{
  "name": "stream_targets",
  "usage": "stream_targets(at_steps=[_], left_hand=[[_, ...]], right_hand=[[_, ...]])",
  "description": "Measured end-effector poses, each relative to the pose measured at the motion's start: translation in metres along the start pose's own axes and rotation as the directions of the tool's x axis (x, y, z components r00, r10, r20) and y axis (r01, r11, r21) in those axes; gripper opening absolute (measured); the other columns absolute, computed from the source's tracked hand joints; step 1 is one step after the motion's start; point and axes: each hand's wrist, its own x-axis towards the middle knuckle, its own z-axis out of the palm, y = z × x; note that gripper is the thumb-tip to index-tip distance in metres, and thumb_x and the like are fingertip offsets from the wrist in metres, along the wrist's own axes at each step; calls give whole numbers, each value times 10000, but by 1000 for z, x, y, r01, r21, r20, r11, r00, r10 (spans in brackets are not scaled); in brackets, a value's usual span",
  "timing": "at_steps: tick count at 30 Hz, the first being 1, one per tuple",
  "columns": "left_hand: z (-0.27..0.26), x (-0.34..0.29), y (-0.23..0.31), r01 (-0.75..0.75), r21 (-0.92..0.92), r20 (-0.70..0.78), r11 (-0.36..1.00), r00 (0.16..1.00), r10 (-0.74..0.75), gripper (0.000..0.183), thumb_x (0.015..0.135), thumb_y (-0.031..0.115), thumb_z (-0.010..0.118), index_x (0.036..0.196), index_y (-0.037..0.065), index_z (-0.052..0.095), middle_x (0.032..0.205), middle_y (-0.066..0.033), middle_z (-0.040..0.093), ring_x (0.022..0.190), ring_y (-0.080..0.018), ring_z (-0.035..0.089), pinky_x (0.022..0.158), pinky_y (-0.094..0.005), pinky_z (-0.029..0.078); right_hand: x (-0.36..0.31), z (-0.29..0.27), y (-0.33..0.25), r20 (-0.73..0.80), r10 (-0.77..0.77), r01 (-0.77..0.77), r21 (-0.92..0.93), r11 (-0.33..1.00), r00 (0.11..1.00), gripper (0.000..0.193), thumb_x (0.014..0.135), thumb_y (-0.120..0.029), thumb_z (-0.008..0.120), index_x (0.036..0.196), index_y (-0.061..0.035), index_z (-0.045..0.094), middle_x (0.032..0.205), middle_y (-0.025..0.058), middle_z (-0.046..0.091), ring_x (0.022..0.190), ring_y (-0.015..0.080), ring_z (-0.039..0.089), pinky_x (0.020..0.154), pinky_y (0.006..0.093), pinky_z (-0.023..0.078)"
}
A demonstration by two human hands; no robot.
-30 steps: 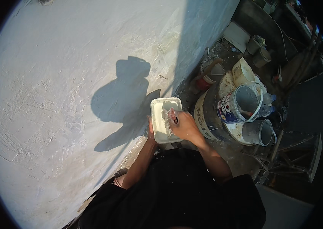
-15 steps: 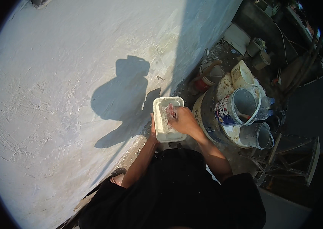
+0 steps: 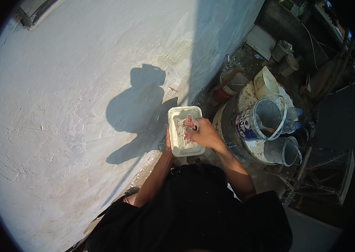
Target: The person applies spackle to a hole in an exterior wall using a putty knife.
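Observation:
A rectangular white tray (image 3: pixel 177 150) with pale, creamy paste inside is held in front of my body. My left hand (image 3: pixel 168 142) grips its left side, with most of the fingers hidden beneath or behind the tray. Over the tray's right half, my right hand (image 3: pixel 205 133) is closed round a red scraper (image 3: pixel 190 122) smeared with white paste. The scraper is down inside the tray, against the paste; part of it is covered by my fingers.
A rough white plastered wall (image 3: pixel 72 105) fills the left, bearing my shadow. To the right, a drum (image 3: pixel 223 126) carries a paint bucket (image 3: pixel 249 122), a grey bucket (image 3: pixel 276 149), a cut cream container (image 3: pixel 264 82) and plastic bottles (image 3: pixel 293 119). A metal frame (image 3: pixel 345 176) stands nearer.
My right hand has shifted the scraper slightly within the tray, so more of its red shows. The view has moved a little, bringing more of a dark-edged wall opening into the upper left.

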Motion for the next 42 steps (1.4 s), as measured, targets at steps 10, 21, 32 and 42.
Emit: stream_targets(at_steps=[10, 21, 32, 42], left_hand=[[19, 4, 7, -24, 150, -140, 988, 989, 46, 822, 852, 713, 268, 1425, 123, 281, 1417, -130, 370, 1253, -321, 421, 1043, -493, 350], [21, 10, 16, -35, -23, -13, 999, 999, 35, 756, 880, 655, 312, 1426, 133, 280, 1414, -136, 369, 1250, -343, 419, 1028, -533, 358], [8, 28, 30, -37, 36, -35, 999, 999, 39, 773, 862, 670, 332, 1413, 129, 301, 1379, -149, 409, 1202, -352, 471, 980, -538, 409], [7, 26, 35, -33, 71, -28, 997, 999, 35, 795, 848, 690, 334, 1409, 128, 305, 1363, -151, 426, 1181, -352, 491, 955, -540, 432]], right_hand=[[10, -13, 30, 81, 54, -82, 397, 914, 995, 191, 840, -63, 596, 994, 41, 642, 827, 84, 668, 719, 114, 607, 630, 291, 495], [-7, -39, -2, -92, -80, 95, 177, 980, 993, 213, 782, -111, 615, 958, 5, 640, 645, 149, 616, 583, 93, 558, 572, 315, 470], [14, -31, 24, -54, -21, 48, 580, 813, 998, 171, 832, -25, 610, 992, 33, 629, 844, 59, 663, 734, 82, 588, 651, 258, 491], [74, -37, -5, -162, 188, 29, 825, 564, 969, 150, 839, 17, 593, 983, 42, 622, 881, 69, 656, 754, 120, 622, 671, 264, 511]])
